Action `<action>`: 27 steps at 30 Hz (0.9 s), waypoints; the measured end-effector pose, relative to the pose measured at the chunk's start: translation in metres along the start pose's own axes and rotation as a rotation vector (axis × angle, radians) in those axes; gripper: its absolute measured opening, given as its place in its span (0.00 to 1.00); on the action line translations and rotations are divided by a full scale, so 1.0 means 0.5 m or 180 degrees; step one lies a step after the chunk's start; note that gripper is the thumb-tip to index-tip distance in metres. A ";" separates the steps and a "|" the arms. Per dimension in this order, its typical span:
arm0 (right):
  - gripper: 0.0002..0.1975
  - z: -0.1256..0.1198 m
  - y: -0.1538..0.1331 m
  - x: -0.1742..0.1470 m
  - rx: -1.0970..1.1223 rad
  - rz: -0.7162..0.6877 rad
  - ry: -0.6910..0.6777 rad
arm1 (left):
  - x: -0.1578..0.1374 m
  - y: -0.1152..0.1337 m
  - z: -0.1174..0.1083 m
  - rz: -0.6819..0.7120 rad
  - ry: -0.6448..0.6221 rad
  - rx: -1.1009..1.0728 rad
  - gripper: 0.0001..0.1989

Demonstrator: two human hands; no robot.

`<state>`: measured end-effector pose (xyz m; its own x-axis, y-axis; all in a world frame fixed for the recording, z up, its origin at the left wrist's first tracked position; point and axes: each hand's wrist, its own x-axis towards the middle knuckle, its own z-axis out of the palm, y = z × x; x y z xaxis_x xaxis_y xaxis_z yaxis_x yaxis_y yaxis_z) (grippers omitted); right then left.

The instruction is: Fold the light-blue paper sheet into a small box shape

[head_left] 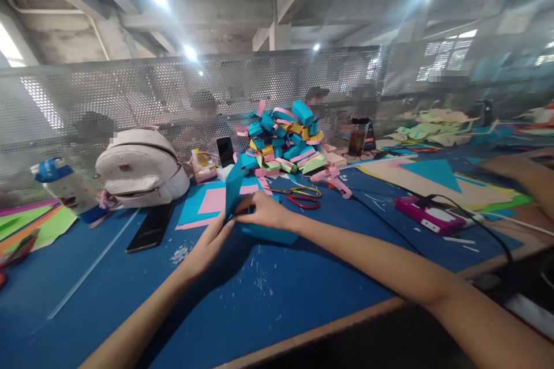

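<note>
Bent blue paper point(234, 185), two-handed grip point(267, 211)

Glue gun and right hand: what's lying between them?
The scissors lie on the table between the right hand and the glue gun, in the head view.

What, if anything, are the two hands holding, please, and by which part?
The left hand and right hand hold a blue paper piece together, at the lower end of its upright part; the exact fingertip contact is hidden.
</note>
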<state>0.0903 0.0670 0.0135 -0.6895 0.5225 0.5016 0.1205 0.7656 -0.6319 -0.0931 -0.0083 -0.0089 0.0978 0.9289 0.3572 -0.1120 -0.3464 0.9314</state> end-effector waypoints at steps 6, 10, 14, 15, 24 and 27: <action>0.06 -0.005 -0.022 -0.006 -0.0532 -0.0101 0.0441 | 0.001 -0.008 -0.003 -0.0044 -0.0138 0.0427 0.18; 0.05 -0.005 -0.036 -0.010 -0.0837 -0.0325 0.0394 | 0.001 -0.019 -0.010 -0.0043 -0.0253 0.0584 0.18; 0.05 -0.004 -0.042 -0.014 -0.1361 -0.0749 0.0342 | 0.001 -0.021 -0.012 -0.0033 -0.0413 0.0801 0.18; 0.06 -0.004 -0.042 -0.014 -0.1482 -0.0850 0.0338 | 0.001 -0.021 -0.012 -0.0027 -0.0448 0.0869 0.18; 0.09 -0.009 -0.034 -0.014 -0.1511 -0.0910 0.0303 | 0.003 -0.017 -0.010 0.0134 -0.0493 0.1437 0.11; 0.08 -0.012 -0.031 -0.011 -0.1557 -0.0970 0.0253 | 0.004 -0.016 -0.009 0.0167 -0.0483 0.1616 0.11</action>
<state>0.0965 0.0546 0.0242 -0.6913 0.2634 0.6728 0.2539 0.9604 -0.1151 -0.0965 -0.0030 -0.0162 0.2510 0.8923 0.3753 0.3685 -0.4466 0.8153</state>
